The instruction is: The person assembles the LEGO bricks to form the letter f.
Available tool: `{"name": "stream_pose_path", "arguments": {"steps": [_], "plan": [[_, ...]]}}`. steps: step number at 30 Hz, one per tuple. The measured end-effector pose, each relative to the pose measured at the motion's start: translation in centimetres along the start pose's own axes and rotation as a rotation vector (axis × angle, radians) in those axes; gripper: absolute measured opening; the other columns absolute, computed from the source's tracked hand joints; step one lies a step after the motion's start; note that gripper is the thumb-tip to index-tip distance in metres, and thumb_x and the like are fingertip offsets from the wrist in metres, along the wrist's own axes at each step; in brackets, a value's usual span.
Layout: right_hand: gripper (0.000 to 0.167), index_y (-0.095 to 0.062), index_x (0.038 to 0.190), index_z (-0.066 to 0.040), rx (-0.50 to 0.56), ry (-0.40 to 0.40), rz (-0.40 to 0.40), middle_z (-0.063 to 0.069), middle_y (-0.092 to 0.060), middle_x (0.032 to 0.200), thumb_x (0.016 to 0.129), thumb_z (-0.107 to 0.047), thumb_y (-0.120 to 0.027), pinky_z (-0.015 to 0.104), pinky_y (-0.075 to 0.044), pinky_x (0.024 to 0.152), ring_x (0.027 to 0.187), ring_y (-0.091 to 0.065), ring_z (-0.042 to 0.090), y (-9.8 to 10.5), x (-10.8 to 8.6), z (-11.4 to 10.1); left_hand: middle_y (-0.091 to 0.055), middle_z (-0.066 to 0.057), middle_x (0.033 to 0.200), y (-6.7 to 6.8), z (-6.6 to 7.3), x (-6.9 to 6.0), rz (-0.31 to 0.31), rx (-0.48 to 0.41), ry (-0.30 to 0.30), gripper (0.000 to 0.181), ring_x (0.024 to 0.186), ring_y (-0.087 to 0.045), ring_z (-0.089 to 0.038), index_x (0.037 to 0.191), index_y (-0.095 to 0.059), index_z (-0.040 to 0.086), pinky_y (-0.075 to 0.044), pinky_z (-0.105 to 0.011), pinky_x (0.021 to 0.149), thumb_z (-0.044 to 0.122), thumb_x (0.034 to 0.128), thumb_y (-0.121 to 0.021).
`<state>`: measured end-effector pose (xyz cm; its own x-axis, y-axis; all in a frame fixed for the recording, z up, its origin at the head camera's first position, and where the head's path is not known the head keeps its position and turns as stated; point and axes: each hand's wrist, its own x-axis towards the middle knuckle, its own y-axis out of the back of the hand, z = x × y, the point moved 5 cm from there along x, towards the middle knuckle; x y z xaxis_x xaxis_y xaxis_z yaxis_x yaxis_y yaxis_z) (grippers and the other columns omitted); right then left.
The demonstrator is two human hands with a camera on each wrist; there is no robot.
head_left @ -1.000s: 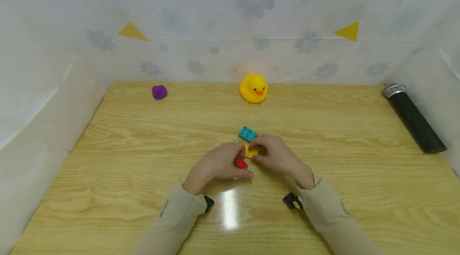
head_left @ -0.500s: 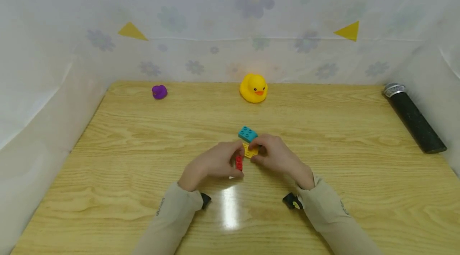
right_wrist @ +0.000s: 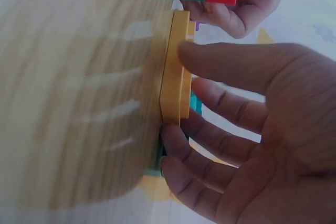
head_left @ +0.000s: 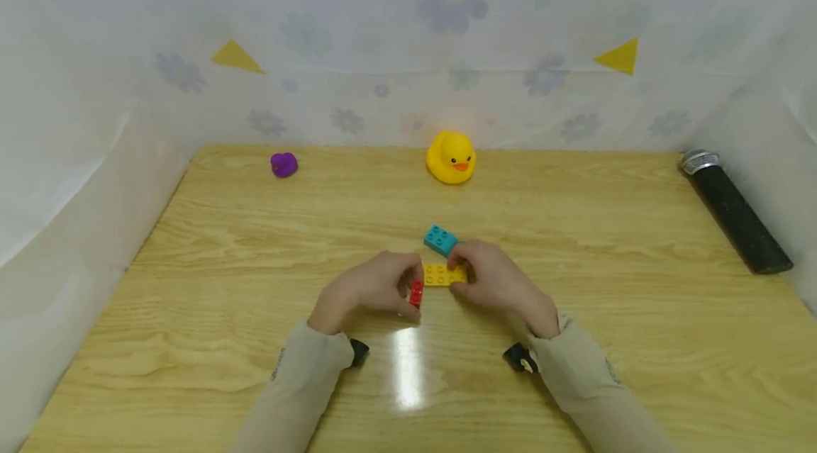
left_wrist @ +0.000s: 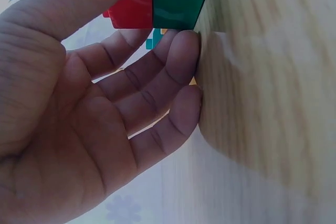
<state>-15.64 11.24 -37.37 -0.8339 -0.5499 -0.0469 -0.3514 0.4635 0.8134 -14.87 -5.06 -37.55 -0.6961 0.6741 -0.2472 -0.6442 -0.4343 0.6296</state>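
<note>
My left hand [head_left: 373, 286] pinches a red brick [left_wrist: 131, 11] between thumb and fingers; the red brick is stacked on a green brick [left_wrist: 178, 1], which is at the tabletop. My right hand [head_left: 498, 279] grips the right end of a flat yellow brick [head_left: 438, 276] lying on the table, thumb on the near side and fingers on the far side. A small gap separates the red brick from the yellow one. Just behind the yellow brick lies a teal brick [head_left: 439, 239], set at an angle, its right end close to the right hand's fingers.
A yellow rubber duck [head_left: 451, 157] stands at the back middle of the wooden table [head_left: 255, 240], with a small purple duck [head_left: 284, 164] at back left. A black microphone [head_left: 737, 215] lies along the right edge. White flowered cloth [head_left: 357, 20] walls the back and sides.
The left hand has drawn left and slightly nearer with the red and green bricks, uncovering more of the yellow brick. The yellow brick has turned to lie straight across; the right hand has barely shifted.
</note>
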Motion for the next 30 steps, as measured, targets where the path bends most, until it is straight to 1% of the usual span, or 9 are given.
{"name": "stream_pose_path", "arguments": {"steps": [3,8,11,16,19,25,30], "plan": [[0.027,-0.061,0.097,-0.005,0.007,-0.014,0.002,0.003,-0.059,0.087,0.078,-0.011,-0.079,0.031,-0.044,0.066,0.073,-0.05,0.016,-0.26,0.04,0.08,-0.058,-0.002,0.08,-0.03,-0.1,0.04,-0.002,0.003,0.002,0.036,0.068,-0.05,-0.012,0.089,-0.054,0.014,-0.042,-0.024,0.063,0.019,0.0726,-0.085],[0.033,-0.061,0.104,-0.006,0.017,-0.044,0.029,0.003,-0.062,0.093,0.078,-0.011,-0.079,0.035,-0.048,0.074,0.081,-0.055,0.018,-0.22,0.03,0.07,-0.057,-0.003,0.078,0.01,-0.16,0.21,0.006,0.008,0.004,0.036,0.067,-0.049,-0.012,0.087,-0.053,0.014,-0.041,-0.024,0.062,0.02,0.0725,-0.085],[0.037,-0.062,0.108,-0.004,-0.01,-0.031,0.022,0.005,-0.063,0.096,0.077,-0.011,-0.08,0.037,-0.048,0.076,0.084,-0.056,0.018,-0.34,0.02,0.03,-0.057,-0.002,0.077,-0.05,-0.18,0.13,-0.001,0.006,0.016,0.037,0.066,-0.049,-0.011,0.088,-0.053,0.014,-0.041,-0.024,0.061,0.021,0.0727,-0.085],[0.033,-0.066,0.108,-0.001,-0.093,-0.025,0.017,0.008,-0.064,0.099,0.079,-0.012,-0.078,0.037,-0.048,0.076,0.082,-0.055,0.018,-0.6,0.03,-0.19,-0.056,-0.001,0.077,-0.08,-0.15,0.09,-0.006,0.009,0.011,0.037,0.066,-0.049,-0.012,0.088,-0.053,0.014,-0.04,-0.024,0.061,0.021,0.0729,-0.085],[0.033,-0.066,0.108,-0.001,-0.122,-0.037,0.02,0.01,-0.065,0.102,0.079,-0.012,-0.077,0.039,-0.049,0.08,0.086,-0.057,0.02,-0.58,-0.01,-0.34,-0.055,-0.001,0.077,-0.02,-0.09,0.1,-0.007,0.015,0.009,0.036,0.066,-0.049,-0.012,0.088,-0.053,0.014,-0.04,-0.024,0.061,0.022,0.0732,-0.085],[0.035,-0.066,0.108,-0.003,-0.134,-0.04,0.033,0.009,-0.063,0.103,0.079,-0.017,-0.08,0.038,-0.049,0.078,0.084,-0.055,0.019,-0.64,-0.02,-0.54,-0.055,-0.001,0.078,0.06,-0.06,0.15,-0.002,0.033,0.007,0.036,0.067,-0.049,-0.012,0.089,-0.053,0.014,-0.04,-0.024,0.061,0.022,0.0738,-0.085],[0.032,-0.066,0.105,-0.003,-0.127,-0.077,0.015,0.008,-0.063,0.099,0.079,-0.017,-0.079,0.036,-0.047,0.076,0.081,-0.052,0.018,-0.71,-0.01,-0.6,-0.056,-0.001,0.078,-0.07,-0.16,0.12,-0.003,0.025,0.02,0.036,0.067,-0.049,-0.011,0.089,-0.053,0.014,-0.04,-0.023,0.061,0.021,0.0735,-0.085]]}}
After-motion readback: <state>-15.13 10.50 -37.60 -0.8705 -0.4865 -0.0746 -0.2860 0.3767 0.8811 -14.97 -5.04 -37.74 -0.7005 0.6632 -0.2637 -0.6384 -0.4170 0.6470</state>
